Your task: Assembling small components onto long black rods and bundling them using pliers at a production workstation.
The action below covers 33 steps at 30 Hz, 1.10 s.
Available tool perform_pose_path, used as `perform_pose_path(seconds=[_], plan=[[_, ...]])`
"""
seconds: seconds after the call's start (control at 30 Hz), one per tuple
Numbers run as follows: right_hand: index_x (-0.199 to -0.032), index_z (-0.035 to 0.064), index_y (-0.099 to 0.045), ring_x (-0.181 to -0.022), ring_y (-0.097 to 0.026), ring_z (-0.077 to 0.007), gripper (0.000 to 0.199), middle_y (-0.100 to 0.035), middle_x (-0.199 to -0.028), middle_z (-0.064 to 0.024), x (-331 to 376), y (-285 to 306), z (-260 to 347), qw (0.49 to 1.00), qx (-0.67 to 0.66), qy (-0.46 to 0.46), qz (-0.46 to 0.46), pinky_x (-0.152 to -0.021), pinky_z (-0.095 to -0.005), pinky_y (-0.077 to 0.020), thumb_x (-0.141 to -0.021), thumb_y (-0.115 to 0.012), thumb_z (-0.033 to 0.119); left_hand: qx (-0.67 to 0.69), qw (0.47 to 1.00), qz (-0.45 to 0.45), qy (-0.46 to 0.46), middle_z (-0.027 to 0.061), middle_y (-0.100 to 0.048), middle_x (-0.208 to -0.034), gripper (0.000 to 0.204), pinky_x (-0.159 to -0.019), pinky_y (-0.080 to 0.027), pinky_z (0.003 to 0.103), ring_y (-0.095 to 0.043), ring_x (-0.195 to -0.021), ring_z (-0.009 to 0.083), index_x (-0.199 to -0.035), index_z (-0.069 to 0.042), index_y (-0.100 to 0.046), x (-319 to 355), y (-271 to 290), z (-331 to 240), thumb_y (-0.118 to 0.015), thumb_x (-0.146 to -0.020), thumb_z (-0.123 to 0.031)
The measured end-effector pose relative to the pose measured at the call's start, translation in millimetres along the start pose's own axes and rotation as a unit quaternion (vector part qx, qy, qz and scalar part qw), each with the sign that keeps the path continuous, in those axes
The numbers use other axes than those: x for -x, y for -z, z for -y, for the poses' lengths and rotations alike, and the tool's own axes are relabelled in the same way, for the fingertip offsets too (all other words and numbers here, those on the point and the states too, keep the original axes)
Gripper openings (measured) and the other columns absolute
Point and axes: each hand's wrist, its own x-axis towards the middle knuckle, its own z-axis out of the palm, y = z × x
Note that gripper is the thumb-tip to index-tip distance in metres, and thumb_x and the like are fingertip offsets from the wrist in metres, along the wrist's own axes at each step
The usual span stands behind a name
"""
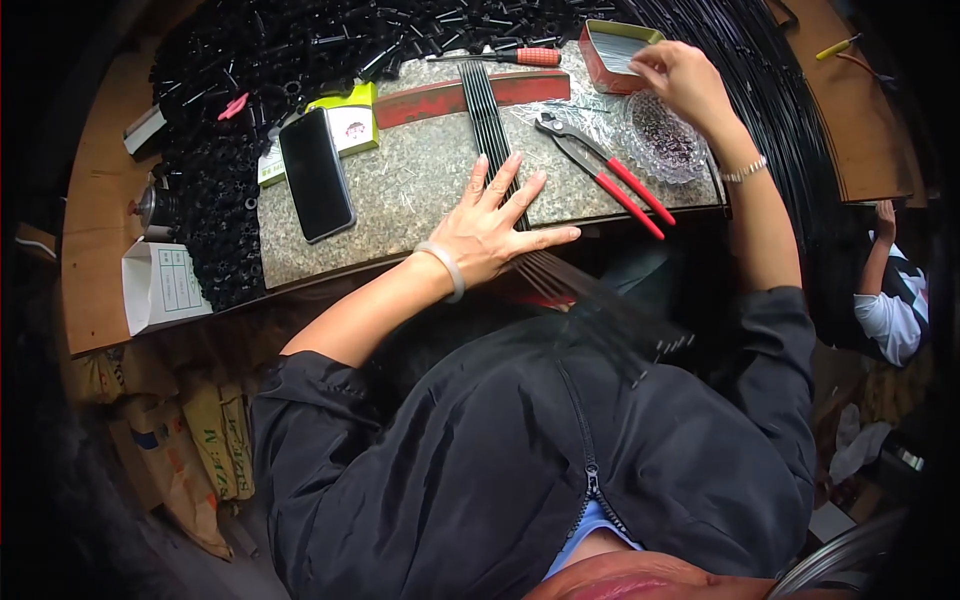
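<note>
My left hand [488,222] lies with fingers spread over a flat row of thin black rods [484,118], pressing them to the speckled stone slab [400,200]. The rods cross a worn red metal bar [420,101] and run past the slab's near edge toward my lap, where their lower ends look blurred. My right hand [690,88] is at the rim of an open red tin [605,70] holding thin pale pieces. Its thumb and fingertips are pinched together; whatever is between them is too small to make out. Beneath that wrist stands a clear glass dish [662,145] of small dark bits.
Red-handled pliers [610,180] and a screwdriver [525,57] lie on the slab. A phone [317,175] leans on a yellow-green box [360,118]. Black parts [215,170] are heaped left and behind; long black rods [740,80] lie right. Another person's arm [876,265] shows far right.
</note>
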Motion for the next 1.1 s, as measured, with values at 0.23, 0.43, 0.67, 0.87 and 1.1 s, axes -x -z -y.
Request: perform_pose_path(seconds=[0.23,0.43,0.67,0.87,1.1], plan=[[-0.091,0.0051,-0.067,-0.075,-0.064,-0.0246,0.023,-0.065,-0.083,-0.013,-48.5,-40.1,-32.4,0.989,-0.01,-0.046,0.144,-0.069,-0.0335,-0.0495,-0.076,-0.067,0.022,-0.017,1.0,-0.012,-0.001,0.0145,-0.027,-0.142,0.056,-0.101,-0.019,0.065,-0.021,-0.131,0.0454,-0.129,-0.055,-0.032,0.7,-1.5,-1.1,-0.056,-0.083,-0.035],[-0.085,0.0,-0.065,-0.07,-0.063,-0.0234,0.02,-0.064,-0.077,-0.0137,-49.2,-41.0,-34.3,0.989,-0.054,-0.009,0.134,-0.066,-0.0332,-0.0485,-0.077,-0.066,0.018,0.003,1.0,-0.028,-0.005,0.0182,-0.031,-0.138,0.061,-0.1,-0.019,0.066,-0.026,-0.127,0.0485,-0.13,-0.053,-0.033,1.7,0.1,-0.3,-0.055,-0.08,-0.024],[-0.09,0.004,-0.059,-0.076,-0.06,-0.0302,0.017,-0.059,-0.081,-0.0152,-44.8,-20.0,24.4,0.977,-0.205,0.043,-0.042,-0.067,-0.037,-0.0465,-0.081,-0.059,0.018,0.006,0.999,-0.035,0.001,0.0185,-0.031,-0.139,0.062,-0.1,-0.02,0.066,-0.026,-0.128,0.0486,-0.13,-0.053,-0.032,2.0,-1.6,-0.2,-0.053,-0.081,-0.023],[-0.091,0.0049,-0.065,-0.08,-0.063,-0.0287,0.021,-0.065,-0.084,-0.0139,-46.1,-75.2,60.2,0.969,-0.214,0.103,0.069,-0.072,-0.035,-0.049,-0.082,-0.06,0.023,-0.007,0.999,-0.037,0.0,0.0189,-0.031,-0.139,0.063,-0.099,-0.021,0.066,-0.027,-0.127,0.0485,-0.131,-0.053,-0.031,0.9,-2.8,-0.9,-0.051,-0.081,-0.021],[-0.092,0.0036,-0.065,-0.079,-0.063,-0.0284,0.021,-0.065,-0.082,-0.0141,-51.1,-87.6,65.9,0.969,-0.21,0.069,0.11,-0.072,-0.0352,-0.0485,-0.083,-0.058,0.022,-0.007,0.999,-0.048,0.0,0.02,-0.031,-0.139,0.062,-0.099,-0.023,0.065,-0.028,-0.127,0.0486,-0.131,-0.052,-0.031,0.9,-2.7,-0.3,-0.051,-0.082,-0.02]])
